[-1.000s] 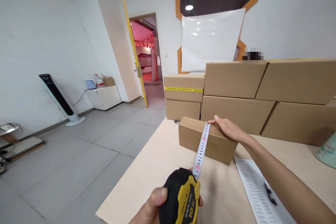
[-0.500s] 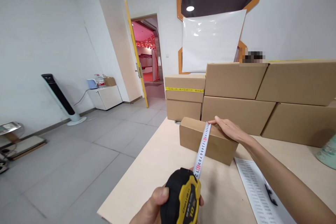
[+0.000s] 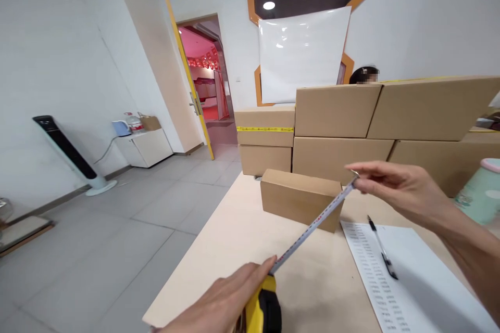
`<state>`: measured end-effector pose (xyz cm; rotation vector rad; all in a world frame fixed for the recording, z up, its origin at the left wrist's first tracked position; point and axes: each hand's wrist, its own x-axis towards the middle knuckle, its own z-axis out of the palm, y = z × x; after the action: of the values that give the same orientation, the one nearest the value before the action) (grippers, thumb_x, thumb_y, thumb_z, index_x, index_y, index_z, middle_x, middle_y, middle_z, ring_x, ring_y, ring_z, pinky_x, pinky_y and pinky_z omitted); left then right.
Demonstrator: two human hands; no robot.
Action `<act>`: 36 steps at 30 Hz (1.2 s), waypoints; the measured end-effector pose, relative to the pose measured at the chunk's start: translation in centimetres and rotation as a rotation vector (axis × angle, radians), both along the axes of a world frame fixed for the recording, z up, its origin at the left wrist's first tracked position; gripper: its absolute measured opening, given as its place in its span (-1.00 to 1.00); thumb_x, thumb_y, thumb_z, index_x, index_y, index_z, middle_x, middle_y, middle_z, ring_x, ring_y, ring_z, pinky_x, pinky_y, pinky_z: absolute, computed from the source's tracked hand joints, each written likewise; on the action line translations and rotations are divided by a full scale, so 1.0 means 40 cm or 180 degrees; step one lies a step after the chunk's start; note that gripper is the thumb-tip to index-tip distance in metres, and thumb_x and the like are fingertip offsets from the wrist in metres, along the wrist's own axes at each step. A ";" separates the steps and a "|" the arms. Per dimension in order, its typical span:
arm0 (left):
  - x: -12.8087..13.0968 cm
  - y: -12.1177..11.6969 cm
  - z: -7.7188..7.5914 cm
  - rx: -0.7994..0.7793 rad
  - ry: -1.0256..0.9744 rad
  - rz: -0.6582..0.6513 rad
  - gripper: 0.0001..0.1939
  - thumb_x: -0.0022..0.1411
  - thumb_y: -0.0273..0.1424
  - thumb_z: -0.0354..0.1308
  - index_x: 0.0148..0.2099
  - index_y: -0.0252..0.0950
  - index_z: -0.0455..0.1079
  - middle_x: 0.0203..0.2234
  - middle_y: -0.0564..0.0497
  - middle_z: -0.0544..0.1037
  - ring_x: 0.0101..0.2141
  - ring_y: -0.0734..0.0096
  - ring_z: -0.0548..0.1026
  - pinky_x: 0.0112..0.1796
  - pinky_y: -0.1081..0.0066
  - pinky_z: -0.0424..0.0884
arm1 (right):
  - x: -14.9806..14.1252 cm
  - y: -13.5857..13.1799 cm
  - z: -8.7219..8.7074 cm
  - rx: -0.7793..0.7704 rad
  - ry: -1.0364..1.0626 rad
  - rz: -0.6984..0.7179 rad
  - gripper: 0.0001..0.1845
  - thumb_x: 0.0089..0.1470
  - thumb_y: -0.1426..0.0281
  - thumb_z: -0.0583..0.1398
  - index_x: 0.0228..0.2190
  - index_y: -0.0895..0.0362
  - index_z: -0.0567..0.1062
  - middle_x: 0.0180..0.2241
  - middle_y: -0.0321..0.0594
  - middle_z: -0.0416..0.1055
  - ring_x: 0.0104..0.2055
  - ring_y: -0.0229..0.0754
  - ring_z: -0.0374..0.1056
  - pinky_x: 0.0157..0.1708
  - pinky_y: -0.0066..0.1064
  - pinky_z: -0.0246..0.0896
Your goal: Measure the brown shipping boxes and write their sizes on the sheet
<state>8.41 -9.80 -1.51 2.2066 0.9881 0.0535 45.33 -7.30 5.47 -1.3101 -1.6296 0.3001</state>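
Note:
My left hand (image 3: 224, 299) is closed around the yellow and black case of a tape measure (image 3: 261, 308), low in the view. From it the white blade (image 3: 314, 226) runs up to the right, slanting in front of a small cardboard box (image 3: 299, 199). My right hand (image 3: 398, 184) pinches the metal hook end of the blade, in the air right of the box. The box lies lengthwise on the pale table (image 3: 222, 255), and neither hand touches it.
Large stacked cartons (image 3: 336, 112) line the table's back, with a person's head (image 3: 364, 75) behind them. A printed sheet (image 3: 414, 265) with a black pen (image 3: 383, 250) on it lies at right. A mint-green container (image 3: 482, 192) stands beyond. The table's left edge drops to tiled floor.
My right hand has lifted the blade's end off the small box and moved it right. My left hand has turned the tape case over. The view has shifted slightly right.

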 end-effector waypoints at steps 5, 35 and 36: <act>-0.050 0.034 -0.060 0.0605 0.0566 -0.0439 0.34 -0.22 -0.64 0.17 0.40 0.06 -0.62 0.33 -0.12 0.07 0.26 -0.16 0.13 0.20 -0.15 0.14 | 0.015 -0.107 -0.137 -0.0491 -0.0365 0.0084 -0.74 0.07 0.13 0.25 -0.27 0.01 0.59 -0.44 -0.23 0.58 -0.46 -0.16 0.42 -0.47 -0.37 0.30; 0.008 0.263 -0.103 0.0803 0.1511 -0.0514 0.18 -0.17 -0.44 0.12 0.43 -0.05 -0.43 0.10 -0.07 0.37 0.05 0.10 0.40 -0.04 0.29 0.38 | 0.266 -0.054 -0.412 -0.1602 -0.1774 -0.0747 -0.59 0.13 0.52 -0.04 -0.11 0.07 0.49 -0.47 -0.25 0.48 -0.36 -0.12 0.46 -0.38 -0.37 0.23; 0.009 0.266 -0.103 0.0793 0.1505 -0.0532 0.16 -0.17 -0.44 0.12 0.43 -0.04 -0.40 0.09 -0.06 0.39 0.04 0.11 0.41 -0.04 0.31 0.38 | 0.265 -0.054 -0.413 -0.1482 -0.2358 -0.0765 -0.59 0.10 0.60 -0.03 -0.17 0.07 0.51 -0.41 -0.20 0.51 -0.32 -0.11 0.48 -0.39 -0.37 0.23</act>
<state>8.77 0.83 -5.63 2.5891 1.0844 -0.4645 55.94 -9.45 -11.07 -2.1292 -2.0433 0.0351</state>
